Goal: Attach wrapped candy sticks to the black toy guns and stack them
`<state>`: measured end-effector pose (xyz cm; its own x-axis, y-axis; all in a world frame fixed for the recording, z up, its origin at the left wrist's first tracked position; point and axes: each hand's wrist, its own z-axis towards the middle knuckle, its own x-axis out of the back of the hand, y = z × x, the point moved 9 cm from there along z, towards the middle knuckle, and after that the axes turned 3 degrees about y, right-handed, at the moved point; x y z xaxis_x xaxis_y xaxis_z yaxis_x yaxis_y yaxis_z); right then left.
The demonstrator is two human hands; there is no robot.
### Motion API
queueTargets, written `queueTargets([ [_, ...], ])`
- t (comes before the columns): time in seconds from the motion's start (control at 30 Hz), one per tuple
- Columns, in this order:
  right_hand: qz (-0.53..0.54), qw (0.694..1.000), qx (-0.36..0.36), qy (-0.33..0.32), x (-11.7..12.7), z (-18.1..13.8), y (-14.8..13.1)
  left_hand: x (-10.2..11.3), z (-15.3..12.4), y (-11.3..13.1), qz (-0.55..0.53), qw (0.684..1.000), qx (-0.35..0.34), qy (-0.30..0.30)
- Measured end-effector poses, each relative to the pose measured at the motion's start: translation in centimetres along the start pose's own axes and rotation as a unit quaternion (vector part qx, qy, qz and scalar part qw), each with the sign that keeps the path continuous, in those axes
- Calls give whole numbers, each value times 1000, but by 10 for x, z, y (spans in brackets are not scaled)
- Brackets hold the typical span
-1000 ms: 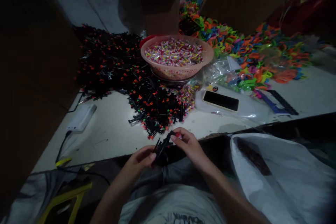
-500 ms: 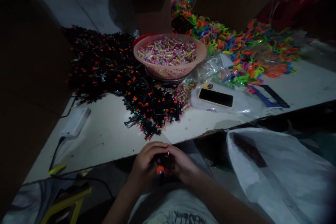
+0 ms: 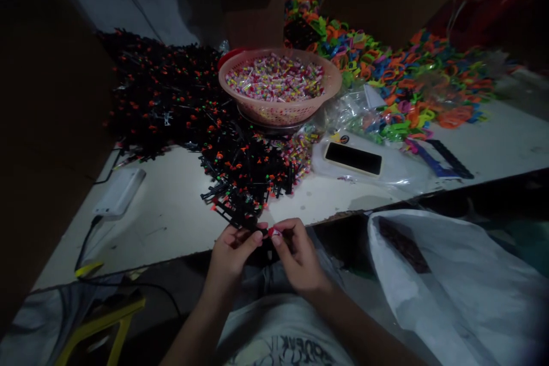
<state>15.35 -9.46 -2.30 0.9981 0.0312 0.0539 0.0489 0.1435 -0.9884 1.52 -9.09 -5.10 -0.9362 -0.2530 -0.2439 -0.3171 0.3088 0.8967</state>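
Observation:
My left hand [image 3: 231,251] and my right hand [image 3: 295,254] meet at the near edge of the white table [image 3: 171,223], over my lap. The left hand's fingers pinch a black plastic toy piece [image 3: 240,218] that sticks up toward the table. Between thumb and finger of the right hand sits a small red and white candy [image 3: 273,232], held against the end of the black piece. A big heap of black toy pieces with orange and green tips [image 3: 189,120] spreads just beyond my hands. A pink basket [image 3: 278,108] full of small wrapped candies stands behind it.
A phone [image 3: 353,158] lies on clear plastic right of the heap. Bright plastic rings [image 3: 403,80] pile at the back right. A white power bank [image 3: 119,191] with a cable lies at the left. An open white bag [image 3: 463,286] stands at my right; a yellow stool [image 3: 103,323] at my left.
My hands were cupped together low over my lap half a second ago. They have risen to the table edge, now pinching the black piece and the candy end to end.

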Motion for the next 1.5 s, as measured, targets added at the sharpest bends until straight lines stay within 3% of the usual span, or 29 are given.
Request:
queueTargets([
  [0.27,-30,997,62,24,6,2,-13,2,-5,8,25,999,-23,34],
  [0.53,-147,984,88,-44,-13,4,-16,9,-2,3,4,998,-20,54],
  [0.63,-244,961,119,-45,-19,4,-16,8,-1,-9,-54,997,19,47],
  [0.73,-341,925,162,-55,-25,5,-13,4,-1,-28,-102,989,102,17],
  [0.83,-383,896,206,-87,-36,3,-9,7,-3,-40,-123,980,157,11],
  [0.93,-389,881,247,-104,-52,1,-7,15,-4,-45,-132,977,167,27],
  [1.07,-350,903,213,-127,-71,9,0,33,4,-36,-114,984,121,55],
  [1.2,-322,920,149,-166,-63,25,10,87,24,-5,52,992,48,105],
  [1.27,-355,917,117,-141,-39,37,17,129,33,28,218,961,-19,167],
  [1.37,-452,884,77,-96,3,56,32,183,41,73,501,826,-52,252],
  [1.43,-514,852,63,-70,26,68,41,196,45,93,624,726,-71,279],
  [1.5,-562,825,47,-28,45,80,48,185,52,102,687,661,-123,275],
])
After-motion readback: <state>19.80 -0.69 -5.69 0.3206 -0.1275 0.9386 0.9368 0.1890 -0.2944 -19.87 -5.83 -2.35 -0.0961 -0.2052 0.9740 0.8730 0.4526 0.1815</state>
